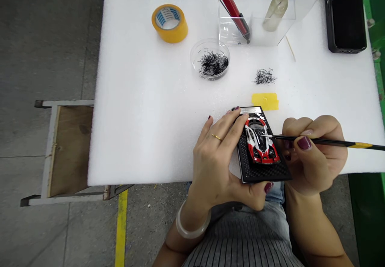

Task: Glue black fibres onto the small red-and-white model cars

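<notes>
My left hand (218, 154) grips a black display base (251, 172) along its left side, fingers at the far edge and thumb at the near edge. On that base sits a small red, white and black model car (264, 154). Pinched in my right hand (315, 150) is a thin black paintbrush (331, 141) with a yellow band on its handle. Its fine tip points left and lies over the car's middle; whether it touches the surface I cannot tell. Just beyond the base, a piece of yellow tape (266, 106) is stuck to the white foam sheet (144, 130).
Black bristle-like bits fill a clear round dish (221, 72), with a loose pile (264, 76) to its right. Farther back are a yellow tape roll (176, 36), a clear box (228, 38) holding a red tool (228, 0) and a bottle (275, 12), and a black device (347, 20).
</notes>
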Demonstrator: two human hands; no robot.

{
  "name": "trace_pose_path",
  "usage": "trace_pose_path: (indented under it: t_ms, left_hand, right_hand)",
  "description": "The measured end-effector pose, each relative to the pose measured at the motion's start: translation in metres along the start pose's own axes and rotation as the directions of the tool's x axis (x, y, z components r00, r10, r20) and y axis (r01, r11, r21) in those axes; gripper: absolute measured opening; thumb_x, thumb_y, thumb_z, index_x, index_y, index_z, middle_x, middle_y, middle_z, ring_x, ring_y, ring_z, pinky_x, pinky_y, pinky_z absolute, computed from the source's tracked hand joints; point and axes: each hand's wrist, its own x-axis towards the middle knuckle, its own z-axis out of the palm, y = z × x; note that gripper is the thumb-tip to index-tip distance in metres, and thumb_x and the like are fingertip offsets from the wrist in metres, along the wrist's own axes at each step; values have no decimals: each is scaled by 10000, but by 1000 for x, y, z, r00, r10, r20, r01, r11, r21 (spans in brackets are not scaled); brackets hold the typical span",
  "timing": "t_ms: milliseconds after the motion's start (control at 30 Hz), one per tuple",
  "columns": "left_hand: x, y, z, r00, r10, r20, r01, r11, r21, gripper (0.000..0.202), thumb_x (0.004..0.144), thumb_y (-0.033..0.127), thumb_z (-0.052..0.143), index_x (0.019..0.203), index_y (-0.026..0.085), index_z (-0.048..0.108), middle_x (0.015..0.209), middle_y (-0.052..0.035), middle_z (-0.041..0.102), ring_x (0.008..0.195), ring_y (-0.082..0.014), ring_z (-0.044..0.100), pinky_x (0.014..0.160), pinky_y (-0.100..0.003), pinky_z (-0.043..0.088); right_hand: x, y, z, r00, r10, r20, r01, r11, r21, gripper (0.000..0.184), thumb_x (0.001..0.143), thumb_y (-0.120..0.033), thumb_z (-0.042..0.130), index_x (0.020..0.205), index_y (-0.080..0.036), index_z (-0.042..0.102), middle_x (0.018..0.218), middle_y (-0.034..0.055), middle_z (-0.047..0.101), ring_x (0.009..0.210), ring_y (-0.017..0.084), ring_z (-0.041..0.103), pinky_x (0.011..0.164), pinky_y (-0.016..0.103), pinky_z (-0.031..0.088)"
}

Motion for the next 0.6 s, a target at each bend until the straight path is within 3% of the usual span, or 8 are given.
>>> trace_pose_path:
  t_ms: [133,600]
  left_hand:
    - [0,0,0,1000,-3,0,3,1000,6,886,698,688,623,1411,166,561,1467,-174,603,1381,-367,554,1240,-558,305]
    - [0,0,-1,1000,-5,6,5,1000,-8,888,693,686,623,1408,165,556,1469,-183,598,1371,-391,557,1236,-575,292]
  right_hand:
    - [0,0,0,1000,1,-4,-1,1000,2,120,834,-137,723,833,-235,655,604,-41,516,480,122,364,422,269,282]
    - [1,0,1,1000,0,-3,0,1000,-5,124,829,-144,724,824,-241,647,595,-42,509,472,129,360,425,282,283]
